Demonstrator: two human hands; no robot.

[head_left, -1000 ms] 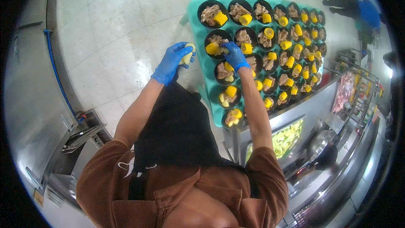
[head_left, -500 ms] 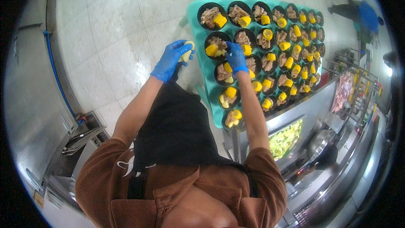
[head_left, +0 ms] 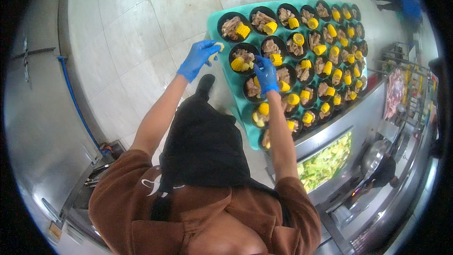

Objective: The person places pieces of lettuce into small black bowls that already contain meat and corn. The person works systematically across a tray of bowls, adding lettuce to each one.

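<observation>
Holding a pale yellow vegetable chunk (head_left: 220, 46) pinched between its fingers, the blue-gloved left hand (head_left: 197, 58) is hovering by the teal table's (head_left: 236, 83) left edge. The blue-gloved right hand (head_left: 267, 74) is hovering over the table, just beside a black bowl (head_left: 237, 48) where meat (head_left: 246, 54) and a corn piece (head_left: 237, 63) are lying; whether its fingers are pinching anything, I cannot tell.

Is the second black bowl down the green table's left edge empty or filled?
Filled, at least partly: the black bowl holds brownish meat, a yellow corn piece and pale chunks. How deep, I cannot tell.
</observation>
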